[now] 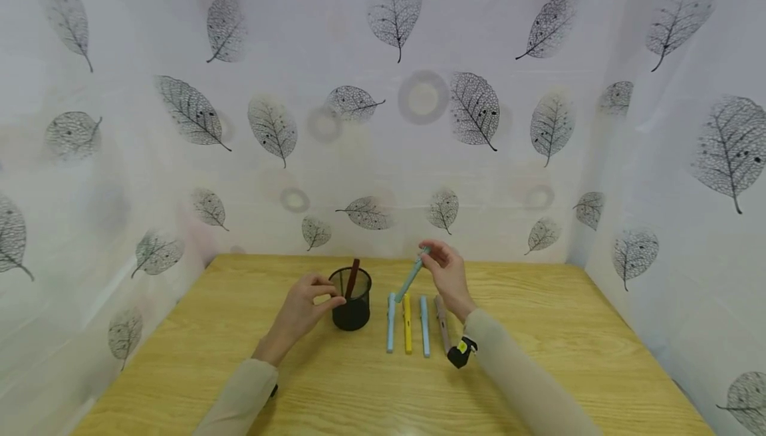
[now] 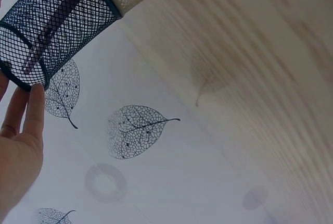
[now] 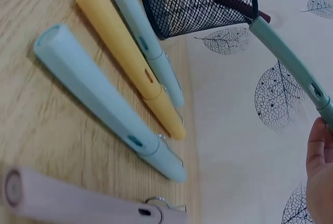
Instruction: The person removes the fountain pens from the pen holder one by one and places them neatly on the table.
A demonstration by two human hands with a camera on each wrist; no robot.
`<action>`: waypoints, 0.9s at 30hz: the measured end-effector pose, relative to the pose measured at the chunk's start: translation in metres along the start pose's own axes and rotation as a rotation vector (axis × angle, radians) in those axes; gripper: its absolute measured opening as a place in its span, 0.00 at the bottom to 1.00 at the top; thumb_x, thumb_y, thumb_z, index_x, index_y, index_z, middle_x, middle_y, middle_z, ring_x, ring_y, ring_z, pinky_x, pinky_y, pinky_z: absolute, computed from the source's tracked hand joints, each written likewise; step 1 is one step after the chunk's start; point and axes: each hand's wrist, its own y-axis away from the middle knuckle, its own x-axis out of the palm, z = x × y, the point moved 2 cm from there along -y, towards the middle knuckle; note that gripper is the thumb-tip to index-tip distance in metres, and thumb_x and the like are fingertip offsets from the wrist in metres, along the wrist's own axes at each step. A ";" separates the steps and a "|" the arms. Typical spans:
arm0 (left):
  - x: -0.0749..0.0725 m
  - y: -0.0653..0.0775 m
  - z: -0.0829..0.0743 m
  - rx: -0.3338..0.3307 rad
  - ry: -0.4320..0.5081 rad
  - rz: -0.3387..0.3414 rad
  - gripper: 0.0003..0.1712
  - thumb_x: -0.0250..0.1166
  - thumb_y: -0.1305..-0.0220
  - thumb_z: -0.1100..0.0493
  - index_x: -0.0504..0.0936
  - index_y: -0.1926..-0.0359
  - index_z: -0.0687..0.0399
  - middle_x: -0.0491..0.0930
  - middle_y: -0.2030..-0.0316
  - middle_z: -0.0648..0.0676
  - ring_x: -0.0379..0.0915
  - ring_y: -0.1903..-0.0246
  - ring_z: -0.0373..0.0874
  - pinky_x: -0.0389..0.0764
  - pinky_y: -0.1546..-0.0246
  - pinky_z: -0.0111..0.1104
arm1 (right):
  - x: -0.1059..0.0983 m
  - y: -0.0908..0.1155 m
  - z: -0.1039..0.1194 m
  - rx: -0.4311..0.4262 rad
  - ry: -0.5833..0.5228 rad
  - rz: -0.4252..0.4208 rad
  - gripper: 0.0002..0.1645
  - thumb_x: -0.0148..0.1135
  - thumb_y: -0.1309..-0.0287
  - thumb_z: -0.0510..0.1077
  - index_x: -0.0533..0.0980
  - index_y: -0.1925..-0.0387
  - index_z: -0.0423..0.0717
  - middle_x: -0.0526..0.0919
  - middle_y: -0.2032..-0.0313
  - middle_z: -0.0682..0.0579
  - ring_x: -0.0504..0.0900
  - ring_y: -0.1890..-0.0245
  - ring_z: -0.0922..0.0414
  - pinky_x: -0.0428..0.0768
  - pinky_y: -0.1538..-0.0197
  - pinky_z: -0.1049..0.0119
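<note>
A black mesh pen holder stands upright on the table with a dark red pen leaning inside it. At its rim, my left hand holds on with thumb and fingers; the left wrist view shows fingertips against the rim. My right hand pinches a blue-green pen by one end, raised above the table and slanting down toward the holder. Below it lie a light blue pen, a yellow pen, another light blue pen and a greyish-mauve pen, side by side.
The wooden table is bounded at the back and sides by a pale curtain printed with dark leaves. The row of pens lies right of the holder, under the right forearm's inner side.
</note>
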 end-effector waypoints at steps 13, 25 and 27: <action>0.000 0.000 0.002 -0.004 0.014 -0.003 0.07 0.77 0.52 0.55 0.89 0.71 0.48 0.80 0.64 0.48 0.76 0.63 0.41 0.81 0.62 0.36 | -0.029 0.000 -0.004 0.036 0.053 0.069 0.22 0.62 0.36 0.36 0.73 0.42 0.33 0.75 0.42 0.31 0.81 0.51 0.65 0.81 0.52 0.73; 0.000 0.000 0.002 -0.012 0.013 -0.003 0.06 0.77 0.51 0.54 0.89 0.71 0.47 0.79 0.64 0.48 0.75 0.63 0.41 0.80 0.62 0.37 | -0.047 0.001 -0.011 0.081 0.108 0.126 0.21 0.64 0.36 0.39 0.75 0.44 0.34 0.77 0.44 0.32 0.82 0.55 0.65 0.83 0.54 0.70; 0.000 -0.001 0.002 -0.011 0.017 -0.001 0.06 0.77 0.52 0.55 0.89 0.71 0.47 0.79 0.64 0.47 0.75 0.63 0.41 0.80 0.62 0.36 | -0.050 0.002 -0.012 0.097 0.100 0.162 0.22 0.64 0.36 0.39 0.74 0.44 0.33 0.77 0.44 0.33 0.83 0.55 0.65 0.83 0.54 0.68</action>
